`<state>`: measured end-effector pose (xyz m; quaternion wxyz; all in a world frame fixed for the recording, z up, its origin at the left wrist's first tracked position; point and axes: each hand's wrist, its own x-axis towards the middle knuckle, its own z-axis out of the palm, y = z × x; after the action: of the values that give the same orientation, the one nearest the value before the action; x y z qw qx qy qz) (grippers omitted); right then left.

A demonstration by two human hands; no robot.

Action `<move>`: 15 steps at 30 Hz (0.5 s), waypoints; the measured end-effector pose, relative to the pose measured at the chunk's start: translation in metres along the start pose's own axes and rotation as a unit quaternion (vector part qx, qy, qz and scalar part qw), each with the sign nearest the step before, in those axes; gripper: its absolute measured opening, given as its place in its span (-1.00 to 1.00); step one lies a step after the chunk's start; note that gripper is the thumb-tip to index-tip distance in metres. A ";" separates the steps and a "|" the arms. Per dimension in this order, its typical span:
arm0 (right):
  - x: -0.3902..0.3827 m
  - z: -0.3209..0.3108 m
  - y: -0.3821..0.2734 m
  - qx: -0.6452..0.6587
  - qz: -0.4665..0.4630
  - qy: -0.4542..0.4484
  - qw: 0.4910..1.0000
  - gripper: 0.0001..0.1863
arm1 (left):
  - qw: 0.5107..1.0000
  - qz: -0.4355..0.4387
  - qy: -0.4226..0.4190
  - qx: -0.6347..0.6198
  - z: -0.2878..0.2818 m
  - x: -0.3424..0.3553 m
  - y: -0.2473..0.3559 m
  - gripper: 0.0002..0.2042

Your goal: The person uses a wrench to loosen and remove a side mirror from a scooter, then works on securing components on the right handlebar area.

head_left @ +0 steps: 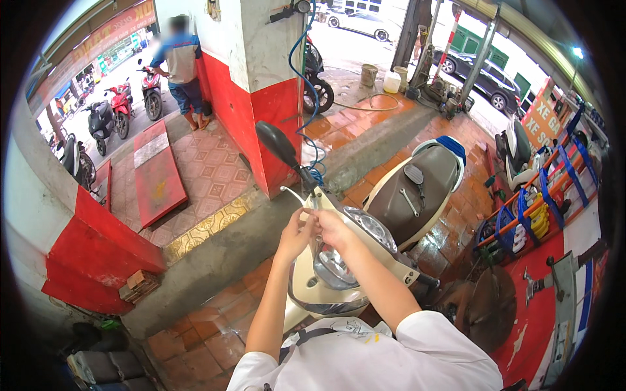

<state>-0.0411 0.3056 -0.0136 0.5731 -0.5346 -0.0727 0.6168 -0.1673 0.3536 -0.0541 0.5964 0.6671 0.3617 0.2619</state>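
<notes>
1) The landmark is the cream scooter point(391, 264), the thing being worked on, which stands directly before the person, front end nearest
2) At the scooter's left handlebar point(315, 194) as seen here, beside the pale lever point(291, 193) and below the raised black mirror point(276, 143), the 2 hands meet
3) The left hand point(297, 236) has its fingers bent and bunched together; the right hand point(331, 228) curls in against them; the fingertips overlap, so I cannot tell what, if anything, either hand grasps
4) The step in hand appears to be fine fingertip work around the mirror's mount; the next move probably calls for a steady stem and small, careful turns
5) On the scooter's brown seat point(385, 202) lie 1 wrench point(409, 202) and 1 black oval piece point(414, 174), perhaps another mirror
6) Beyond the scooter to the right, an orange sign point(542, 120) carries large pale lettering; far off to its left hangs a red banner point(107, 34), also lettered
7) Left of the scooter, another person's blue-and-grey shirt point(180, 57) bears small red print; on the scooter itself I can make out no readable badge
</notes>
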 end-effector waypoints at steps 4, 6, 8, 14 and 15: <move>0.029 -0.002 0.018 0.075 -0.028 -0.062 0.995 -0.60 | 0.988 0.117 0.092 -0.029 -0.019 0.042 -0.007 -0.54; 0.026 -0.003 0.023 0.163 -0.020 -0.016 0.986 -0.68 | 0.980 0.144 0.141 -0.001 -0.026 0.059 0.027 -0.59; 0.023 0.002 0.026 0.240 -0.018 -0.033 0.970 -0.70 | 0.982 0.121 0.148 0.003 -0.035 0.080 0.055 -0.55; 0.021 0.005 0.024 0.252 0.028 -0.067 0.965 -0.77 | 0.954 -0.105 -0.040 -0.278 -0.031 0.136 0.078 -0.73; 0.023 0.008 0.024 0.235 0.013 -0.052 0.970 -0.75 | 0.924 -0.103 -0.054 -0.365 -0.024 0.142 0.077 -0.79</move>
<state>-0.0572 0.3198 -0.0399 0.6701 -0.3527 0.0516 0.6511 -0.0878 0.4790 0.0134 0.8409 0.3750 0.2753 0.2767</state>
